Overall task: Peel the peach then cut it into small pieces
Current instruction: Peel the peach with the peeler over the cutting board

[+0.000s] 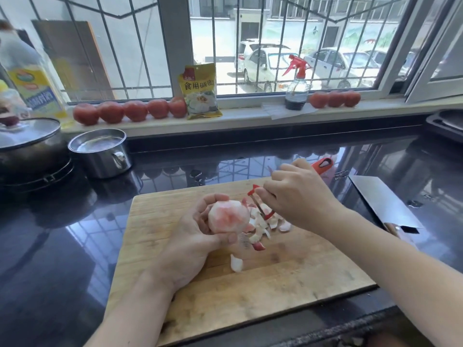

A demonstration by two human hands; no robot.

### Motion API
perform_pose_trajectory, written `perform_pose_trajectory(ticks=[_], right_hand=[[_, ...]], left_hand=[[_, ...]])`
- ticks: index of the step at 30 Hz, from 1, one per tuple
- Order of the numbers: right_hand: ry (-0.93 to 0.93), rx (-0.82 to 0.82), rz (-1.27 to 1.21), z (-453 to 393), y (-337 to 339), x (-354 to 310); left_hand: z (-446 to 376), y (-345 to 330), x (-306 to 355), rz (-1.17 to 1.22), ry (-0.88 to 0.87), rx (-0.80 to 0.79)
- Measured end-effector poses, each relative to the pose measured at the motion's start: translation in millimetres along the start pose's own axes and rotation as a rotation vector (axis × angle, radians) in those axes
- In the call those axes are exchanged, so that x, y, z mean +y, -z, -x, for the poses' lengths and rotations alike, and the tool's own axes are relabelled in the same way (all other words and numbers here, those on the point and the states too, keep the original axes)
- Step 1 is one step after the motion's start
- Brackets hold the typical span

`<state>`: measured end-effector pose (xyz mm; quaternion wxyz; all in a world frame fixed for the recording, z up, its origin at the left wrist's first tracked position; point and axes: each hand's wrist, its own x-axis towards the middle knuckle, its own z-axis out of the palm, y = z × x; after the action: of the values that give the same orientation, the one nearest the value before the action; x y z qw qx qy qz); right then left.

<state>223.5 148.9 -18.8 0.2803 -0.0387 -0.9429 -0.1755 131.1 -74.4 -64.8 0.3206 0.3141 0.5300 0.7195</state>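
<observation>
Midway through peeling, the left hand point(198, 236) cups the nearly bare peach point(228, 216) above the cutting board point(288, 279); just right of it, the right hand point(298, 194) grips a red peeler point(260, 202), blade angled toward the fruit. Peelings point(265, 225) lie beneath, and a cleaver point(385, 206) waits farther right, off the board.

Readable text: yellow packet point(200, 92) on the windowsill, upper centre of frame, prints "食用" in large characters, following characters unclear. Oil bottle point(32, 78) label at upper left too blurred to read.
</observation>
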Motion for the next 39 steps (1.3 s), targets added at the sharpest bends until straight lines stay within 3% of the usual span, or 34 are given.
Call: perform_pose_trajectory(ticks=[3,10,17,23,28,31,35,39], right_hand=[[-0.036,-0.121,0.051,13.3,-9.5,19.9],[-0.07,-0.16,0.046,21.7,-5.2,20.3],[-0.18,-0.034,-0.121,22.0,4.4,4.1],[-0.029,0.064,-0.25,15.3,21.3,-23.3],[0.102,0.067,-0.136,9.8,25.8,-30.4],[0.042,0.04,-0.137,6.5,11.7,-15.6],[0.016,-0.138,0.109,14.0,-10.1,11.9],[-0.01,-0.183,0.137,23.1,-6.0,16.3]], left_hand=[[-0.3,0.2,0.8,0.044,0.007,-0.019],[-1.5,1.0,2.7,0.15,0.057,-0.026],[-1.5,-1.9,6.1,0.231,0.091,-0.005],[-1.6,-1.1,6.6,0.159,0.071,-0.036],[1.5,-2.3,9.9,0.164,0.076,-0.095],[1.3,-3.8,11.0,0.163,0.071,-0.079],[1.8,-1.6,10.6,0.212,0.099,-0.074],[-0.4,-4.1,11.2,0.144,0.063,-0.036]])
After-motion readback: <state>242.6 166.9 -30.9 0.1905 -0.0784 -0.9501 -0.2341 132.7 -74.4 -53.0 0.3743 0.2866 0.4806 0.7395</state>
